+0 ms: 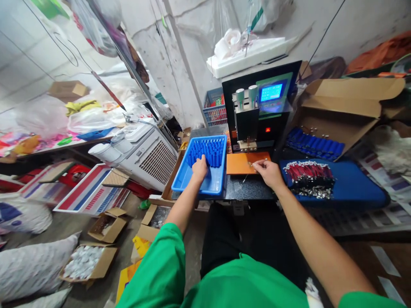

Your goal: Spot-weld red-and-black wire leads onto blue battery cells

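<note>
My left hand (199, 167) reaches into a blue plastic tray (183, 185). Its fingers close at the front edge of many upright blue cylindrical battery cells (213, 149), and the fingertips are partly hidden. Over the orange board (236, 164), my right hand (269, 172) pinches a thin wire lead; a small blurred metal piece shows at the fingertips. A pale wire end (245, 178) hangs at the board's front edge. Just behind the board stands a black spot-welding machine (229, 98) with its electrodes (248, 145) above the board and a lit blue screen (271, 92).
Right of my right hand, a bundle of red and black wire leads (310, 175) lies on a blue surface (356, 184). Behind it, a cardboard box (340, 102) holds blue cells. A white air cooler (150, 158) stands left of the tray. Open cartons (109, 226) sit on the floor.
</note>
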Motion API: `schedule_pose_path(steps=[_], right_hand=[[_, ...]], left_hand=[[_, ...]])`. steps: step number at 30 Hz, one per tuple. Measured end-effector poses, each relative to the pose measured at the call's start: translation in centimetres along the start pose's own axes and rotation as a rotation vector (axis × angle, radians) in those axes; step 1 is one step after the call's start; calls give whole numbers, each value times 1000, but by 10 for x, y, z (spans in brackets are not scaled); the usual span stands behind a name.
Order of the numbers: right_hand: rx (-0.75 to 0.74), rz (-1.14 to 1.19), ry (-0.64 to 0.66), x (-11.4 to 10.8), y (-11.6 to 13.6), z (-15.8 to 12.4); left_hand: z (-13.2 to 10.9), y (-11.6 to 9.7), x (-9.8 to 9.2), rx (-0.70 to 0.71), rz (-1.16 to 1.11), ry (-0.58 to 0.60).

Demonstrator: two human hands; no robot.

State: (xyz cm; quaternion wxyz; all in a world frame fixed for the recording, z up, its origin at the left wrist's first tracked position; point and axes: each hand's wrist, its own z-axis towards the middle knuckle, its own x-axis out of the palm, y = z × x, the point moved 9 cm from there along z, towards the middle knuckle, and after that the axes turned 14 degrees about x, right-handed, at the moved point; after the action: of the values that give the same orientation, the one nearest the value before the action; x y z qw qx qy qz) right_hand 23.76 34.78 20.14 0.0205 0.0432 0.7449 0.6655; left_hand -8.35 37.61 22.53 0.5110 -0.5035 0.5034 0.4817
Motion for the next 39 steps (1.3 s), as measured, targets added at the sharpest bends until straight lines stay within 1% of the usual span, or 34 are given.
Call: schedule_pose_path(steps=[2,4,6,8,9,10,11,13,15,17,19,21,26,30,34,39], right_hand=[[11,16,-4,-1,-1,1],[18,34,-8,-1,-2,2],[25,50,-8,-1,-2,3],[37,69,-4,0,-2,4],[45,84,-5,0,-2,5],[55,101,-6,0,-3,6],[64,120,-5,0,-3,7],[89,173,-9,-3,-6,8],[123,241,-21,-7,-10,9],[151,312,-43,-11,-14,10],[158,345,-53,-14,-15,10],[153,340,-50,-15,-14,11],[132,294,-64,-19,-2,20],[49,244,-74,-18,15,32],[-12,158,-78,-9,23,44],[-18,99,-61,5,26,49]], left_hand=[[-2,0,0,-10,-39,-31],[-7,3,-6,-17,-139,-118],[-11,3,-19,0,-367,-287],[-15,-7,-29,71,-732,-460],[-15,-18,-30,126,-932,-513],[-14,-33,-30,185,-1109,-533],[-12,-51,-28,241,-1251,-528],[-7,-90,-20,318,-1390,-481],[-1,-124,-10,340,-1403,-446],[5,-148,-2,347,-1361,-435],[9,-164,4,369,-1326,-424],[12,-174,8,389,-1323,-402],[12,-178,14,352,-1381,-345],[11,-180,12,346,-1428,-352],[10,-179,10,344,-1366,-383],[9,-176,8,345,-1316,-423]])
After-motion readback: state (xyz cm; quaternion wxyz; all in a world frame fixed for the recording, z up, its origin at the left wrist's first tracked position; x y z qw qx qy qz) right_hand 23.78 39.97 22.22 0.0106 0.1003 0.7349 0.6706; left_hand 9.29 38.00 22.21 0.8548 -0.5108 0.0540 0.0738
